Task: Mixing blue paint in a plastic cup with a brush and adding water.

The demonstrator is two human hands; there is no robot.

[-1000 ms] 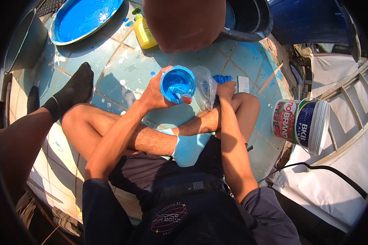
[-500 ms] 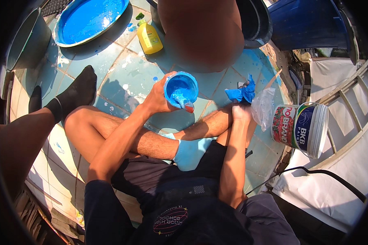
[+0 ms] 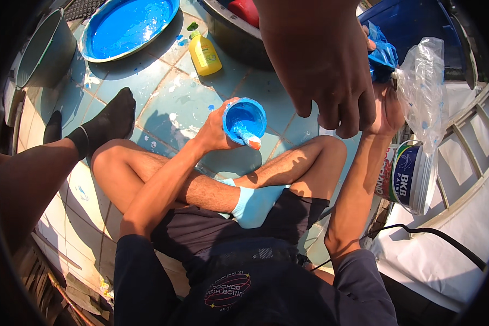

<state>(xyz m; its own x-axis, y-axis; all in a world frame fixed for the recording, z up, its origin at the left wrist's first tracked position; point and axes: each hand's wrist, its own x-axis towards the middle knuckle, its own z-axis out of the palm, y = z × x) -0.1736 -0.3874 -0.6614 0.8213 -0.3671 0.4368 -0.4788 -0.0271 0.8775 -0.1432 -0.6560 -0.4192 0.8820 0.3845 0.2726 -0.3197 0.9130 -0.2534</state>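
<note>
My left hand point(image 3: 218, 129) is closed around a blue cup point(image 3: 263, 116) with blue paint inside. A paint-smeared, stick-like thing point(image 3: 248, 136) with an orange-red end leans out over its rim. My raised right hand point(image 3: 388, 111) is at the right, gripping crumpled blue plastic point(image 3: 383, 55); its fingers are largely hidden. A clear plastic bag point(image 3: 425, 81) hangs beside that hand, partly in front of a white paint bucket point(image 3: 410, 176). Another person's hand point(image 3: 326, 70) reaches down from the top, close to my right hand. Fingertips point(image 3: 370, 41) show at the blue plastic; whose they are I cannot tell.
A round basin point(image 3: 87, 50) of blue paint stands at the far left, near a grey-green tub point(image 3: 48, 51). A yellow bottle point(image 3: 205, 55) stands on the paint-spotted tiles. Behind are a dark tub point(image 3: 231, 32) and a blue container point(image 3: 418, 27). Another person's socked foot point(image 3: 111, 117) is left.
My right hand has risen away from my knee toward the upper right, carrying the blue plastic and clear bag. The other person's hand has come into view above. The cup has barely moved.
</note>
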